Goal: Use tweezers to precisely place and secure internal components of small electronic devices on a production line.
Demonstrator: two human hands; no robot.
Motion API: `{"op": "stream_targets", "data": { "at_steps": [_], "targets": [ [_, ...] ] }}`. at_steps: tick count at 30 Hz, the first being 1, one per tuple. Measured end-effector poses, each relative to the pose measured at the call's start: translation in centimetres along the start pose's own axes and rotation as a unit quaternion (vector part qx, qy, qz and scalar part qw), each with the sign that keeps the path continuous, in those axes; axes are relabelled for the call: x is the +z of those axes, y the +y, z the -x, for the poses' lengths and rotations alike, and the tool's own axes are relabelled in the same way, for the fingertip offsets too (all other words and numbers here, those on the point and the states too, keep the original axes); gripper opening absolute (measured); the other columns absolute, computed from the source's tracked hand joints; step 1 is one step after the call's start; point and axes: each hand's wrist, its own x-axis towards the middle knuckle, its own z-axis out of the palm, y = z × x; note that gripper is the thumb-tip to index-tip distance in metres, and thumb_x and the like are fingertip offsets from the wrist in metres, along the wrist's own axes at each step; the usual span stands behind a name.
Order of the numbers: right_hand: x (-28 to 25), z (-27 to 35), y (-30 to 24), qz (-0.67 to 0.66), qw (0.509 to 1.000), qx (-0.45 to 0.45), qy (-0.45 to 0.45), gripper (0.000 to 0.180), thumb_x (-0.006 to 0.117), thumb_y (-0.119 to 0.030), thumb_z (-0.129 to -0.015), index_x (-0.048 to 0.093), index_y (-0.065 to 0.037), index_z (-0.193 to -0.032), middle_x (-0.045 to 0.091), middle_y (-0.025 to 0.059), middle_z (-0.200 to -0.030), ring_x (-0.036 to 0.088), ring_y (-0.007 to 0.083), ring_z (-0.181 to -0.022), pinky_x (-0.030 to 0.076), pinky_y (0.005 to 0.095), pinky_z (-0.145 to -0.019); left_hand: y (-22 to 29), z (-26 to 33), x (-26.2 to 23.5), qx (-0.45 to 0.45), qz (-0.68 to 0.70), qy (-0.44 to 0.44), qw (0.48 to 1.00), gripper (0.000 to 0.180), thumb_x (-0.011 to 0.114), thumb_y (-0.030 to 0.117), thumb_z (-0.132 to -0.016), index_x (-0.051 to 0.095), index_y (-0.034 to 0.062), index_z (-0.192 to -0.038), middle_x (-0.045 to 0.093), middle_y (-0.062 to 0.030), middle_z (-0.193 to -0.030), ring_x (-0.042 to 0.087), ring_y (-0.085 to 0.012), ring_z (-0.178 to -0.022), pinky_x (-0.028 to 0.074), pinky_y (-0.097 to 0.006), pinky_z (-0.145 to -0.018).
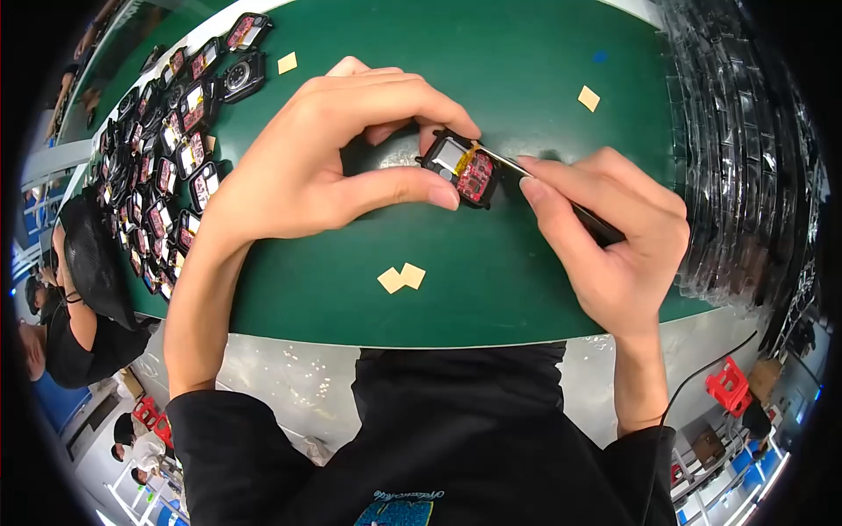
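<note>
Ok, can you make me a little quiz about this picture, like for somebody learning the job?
1. True or false: the right hand holds the thin tool.
2. Where do the other black cases lie on the green table? A: left side. B: right side. C: middle.
3. Fill the gap: the opened case with the red board is held by the ____ hand.

Key: 1 true; 2 A; 3 left.

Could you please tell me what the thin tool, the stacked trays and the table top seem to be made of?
Thin tool: probably polished metal, as its front part shines silver; the dark rear could be coated metal or plastic.
Stacked trays: likely thin, glossy clear plastic, see-through with bright glints.
Table top: perhaps a green rubber mat or laminate, smooth and softly reflecting light.
</note>
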Motion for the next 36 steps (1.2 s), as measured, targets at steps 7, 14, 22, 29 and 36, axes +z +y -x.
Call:
{"op": "stream_targets", "data": {
  "at_steps": [7, 14, 22, 29, 36],
  "targets": [
    [-0.25, 0.05, 0.04, -0.044, 0.998, 0.037, -0.039, 0.018, 0.082, 0.009, -0.086, 0.085, 0.003, -0.103, 0.066, 0.0034, -0.07, 0.054, 0.006, -0.053, 0.038, 0.0257, -0.049, -0.6, -0.05, 0.03, 0.035, 0.011, -0.005, 0.999, 0.051, 0.097, 0.031, -0.078, 0.083, 0.0077, -0.122, 0.078, -0.001, -0.104, 0.056, -0.0168, -0.085, 0.04, -0.032, -0.082],
    [-0.07, 0.38, -0.24, -0.041, 0.996, 0.065, -0.046, 0.02, 0.083, 0.007, -0.088, 0.087, -0.001, -0.106, 0.064, 0.0006, -0.073, 0.053, 0.0065, -0.061, 0.037, 0.025, -0.055, -0.49, -0.06, 0.11, 0.05, -0.008, -0.005, 0.999, 0.05, 0.096, 0.031, -0.079, 0.083, 0.007, -0.12, 0.079, -0.0012, -0.104, 0.061, -0.0169, -0.088, 0.04, -0.032, -0.081],
    [0.05, 0.27, -0.17, -0.018, 0.998, 0.039, -0.041, 0.021, 0.083, 0.008, -0.086, 0.086, 0.0, -0.105, 0.064, 0.0014, -0.071, 0.051, 0.0063, -0.055, 0.036, 0.0263, -0.051, -0.37, -0.23, 0.19, 0.081, -0.027, 0.0, 0.996, 0.047, 0.095, 0.032, -0.08, 0.081, 0.0036, -0.115, 0.078, -0.0049, -0.101, 0.064, -0.0215, -0.087, 0.039, -0.036, -0.083],
    [0.39, 0.7, 0.33, -0.011, 1.0, -0.013, -0.022, 0.019, 0.084, 0.008, -0.082, 0.085, 0.001, -0.1, 0.062, 0.0022, -0.069, 0.048, 0.0075, -0.049, 0.034, 0.0276, -0.047, -0.23, -0.29, 0.43, 0.084, -0.029, 0.003, 0.996, 0.048, 0.095, 0.033, -0.08, 0.081, 0.0031, -0.114, 0.077, -0.0053, -0.097, 0.065, -0.0217, -0.086, 0.039, -0.036, -0.084],
    [0.32, 0.79, 0.04, -0.011, 1.0, 0.003, -0.022, 0.019, 0.083, 0.008, -0.081, 0.085, 0.001, -0.099, 0.062, 0.002, -0.068, 0.048, 0.0084, -0.049, 0.035, 0.028, -0.047, -0.27, -0.04, 0.44, 0.07, -0.01, 0.001, 0.998, 0.047, 0.095, 0.033, -0.079, 0.082, 0.0042, -0.114, 0.073, -0.0025, -0.092, 0.062, -0.0189, -0.083, 0.039, -0.036, -0.083]
  ]
}}
